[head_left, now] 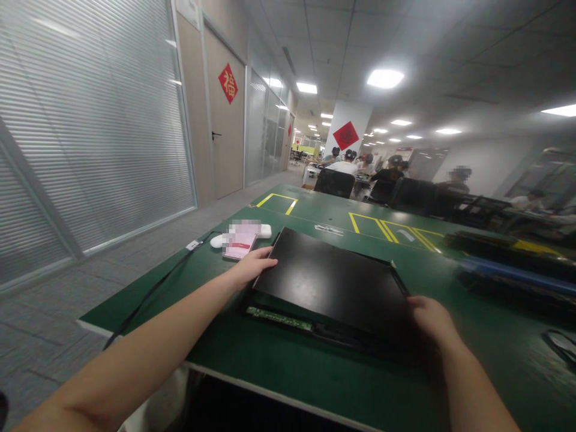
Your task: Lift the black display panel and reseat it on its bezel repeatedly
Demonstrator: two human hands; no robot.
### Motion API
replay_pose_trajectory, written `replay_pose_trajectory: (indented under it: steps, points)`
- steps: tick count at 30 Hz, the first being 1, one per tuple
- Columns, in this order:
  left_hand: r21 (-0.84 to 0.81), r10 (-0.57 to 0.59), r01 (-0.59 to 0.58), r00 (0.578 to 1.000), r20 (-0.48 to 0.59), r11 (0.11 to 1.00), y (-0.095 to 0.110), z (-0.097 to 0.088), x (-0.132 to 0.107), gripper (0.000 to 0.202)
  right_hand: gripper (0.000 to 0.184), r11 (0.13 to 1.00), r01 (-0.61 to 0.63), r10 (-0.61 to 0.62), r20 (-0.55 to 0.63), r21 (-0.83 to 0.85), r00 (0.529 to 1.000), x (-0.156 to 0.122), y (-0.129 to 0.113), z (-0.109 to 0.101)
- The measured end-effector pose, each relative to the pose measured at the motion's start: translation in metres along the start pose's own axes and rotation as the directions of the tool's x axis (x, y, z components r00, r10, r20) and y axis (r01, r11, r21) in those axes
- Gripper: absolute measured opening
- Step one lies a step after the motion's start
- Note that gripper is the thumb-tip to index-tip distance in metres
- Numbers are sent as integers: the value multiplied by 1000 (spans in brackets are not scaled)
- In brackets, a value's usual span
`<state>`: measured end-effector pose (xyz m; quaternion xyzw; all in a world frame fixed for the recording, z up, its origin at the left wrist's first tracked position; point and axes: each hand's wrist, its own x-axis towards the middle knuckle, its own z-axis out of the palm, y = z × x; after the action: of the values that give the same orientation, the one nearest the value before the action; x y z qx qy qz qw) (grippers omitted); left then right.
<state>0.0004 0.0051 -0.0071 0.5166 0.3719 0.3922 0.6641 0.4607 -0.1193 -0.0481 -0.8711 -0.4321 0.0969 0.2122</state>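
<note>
Through the head view, I see the left hand (257, 266) and right hand (431, 318) pinching opposite edges of the black panel (333, 282) near the front of the green desk (315, 372). I'd hold both rims level, well clear of the circuit strip (279, 318).

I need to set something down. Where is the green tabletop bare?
Bare: between the right hand and the dark cable; also between the circuit board and the table's near edge. Crowded: at the black panel, and around the phone beside the left hand.
</note>
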Motion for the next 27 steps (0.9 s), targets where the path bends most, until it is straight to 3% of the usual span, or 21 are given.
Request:
replay_pose_trajectory:
  steps: [10,23,27]
  points:
    - [18,34,-33,999,-21,999,6,4,-5,57,44,999,34,-33,-20,31,999,3,4,3]
    - [-128,127,-114,987,101,985,9,8,-9,61,33,996,2,0,-22,91,1000,-5,-6,-2]
    - [-154,159,-140,980,123,978,9,7,-6,65,39,985,-13,23,-58,171,998,-3,-3,-1]
